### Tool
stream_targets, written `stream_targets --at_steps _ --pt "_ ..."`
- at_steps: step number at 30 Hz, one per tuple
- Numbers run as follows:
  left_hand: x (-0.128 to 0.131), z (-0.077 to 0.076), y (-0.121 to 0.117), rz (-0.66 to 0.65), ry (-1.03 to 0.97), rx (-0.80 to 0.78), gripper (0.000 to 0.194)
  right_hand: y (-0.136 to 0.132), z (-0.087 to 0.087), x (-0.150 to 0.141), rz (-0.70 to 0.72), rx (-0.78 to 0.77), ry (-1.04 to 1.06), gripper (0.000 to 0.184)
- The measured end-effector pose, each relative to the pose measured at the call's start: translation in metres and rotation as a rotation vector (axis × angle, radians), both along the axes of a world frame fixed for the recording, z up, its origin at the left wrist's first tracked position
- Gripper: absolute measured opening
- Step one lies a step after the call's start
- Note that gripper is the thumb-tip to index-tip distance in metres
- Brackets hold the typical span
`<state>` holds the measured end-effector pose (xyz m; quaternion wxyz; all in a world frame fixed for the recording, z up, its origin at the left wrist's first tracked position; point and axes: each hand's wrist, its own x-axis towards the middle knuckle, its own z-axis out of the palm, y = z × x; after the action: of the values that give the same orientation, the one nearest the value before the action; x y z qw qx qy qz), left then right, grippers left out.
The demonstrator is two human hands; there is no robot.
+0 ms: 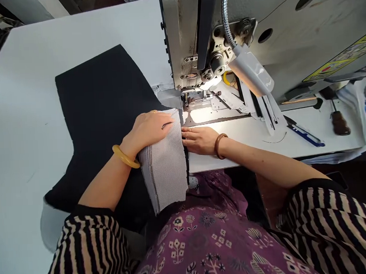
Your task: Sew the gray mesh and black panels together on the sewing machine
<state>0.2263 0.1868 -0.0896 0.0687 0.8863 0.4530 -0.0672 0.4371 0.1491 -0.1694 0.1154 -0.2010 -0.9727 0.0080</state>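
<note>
My left hand (154, 128) lies over light grey woven fabric (169, 170), fingers pressed down near its upper end. A small dark mark or object shows by its fingertips, too small to name. Under and beside the grey piece spreads a large black fabric panel (102, 96). My right hand (201, 140) rests flat on the table, fingers stretched out and their tips touching the fabric's right edge. Just beyond both hands are the presser foot and needle (186, 99) of a sewing machine (178, 40), lit by a lamp (253, 71).
Fabric strips (265, 111) lie right of the needle, with yellow-handled scissors (228, 78) partly hidden behind them. Blue thread snips (306, 135) and a brown-handled tool (340, 122) lie farther right on the white table (27, 119). The machine body overhangs the right side.
</note>
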Motion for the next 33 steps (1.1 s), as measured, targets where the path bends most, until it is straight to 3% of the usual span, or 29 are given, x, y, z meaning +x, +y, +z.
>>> stream_targets --at_steps 5,13,20,28,33 --pt "0.002 -0.01 -0.006 -0.006 -0.027 0.107 0.031 -0.001 0.0 0.0 -0.006 -0.049 0.021 0.035" --pt "0.01 -0.009 -0.006 -0.05 -0.05 0.052 0.032 -0.004 -0.001 0.001 -0.029 -0.015 0.083 0.033" --pt "0.013 -0.01 -0.008 -0.026 -0.018 0.085 0.032 -0.005 -0.003 0.001 -0.034 -0.058 0.101 0.032" --pt "0.014 -0.009 -0.006 0.043 0.013 -0.03 0.045 -0.004 -0.003 0.001 -0.033 -0.056 0.123 0.033" --pt "0.013 -0.01 -0.004 0.011 0.002 -0.027 0.045 -0.003 -0.002 0.0 -0.096 -0.103 0.117 0.032"
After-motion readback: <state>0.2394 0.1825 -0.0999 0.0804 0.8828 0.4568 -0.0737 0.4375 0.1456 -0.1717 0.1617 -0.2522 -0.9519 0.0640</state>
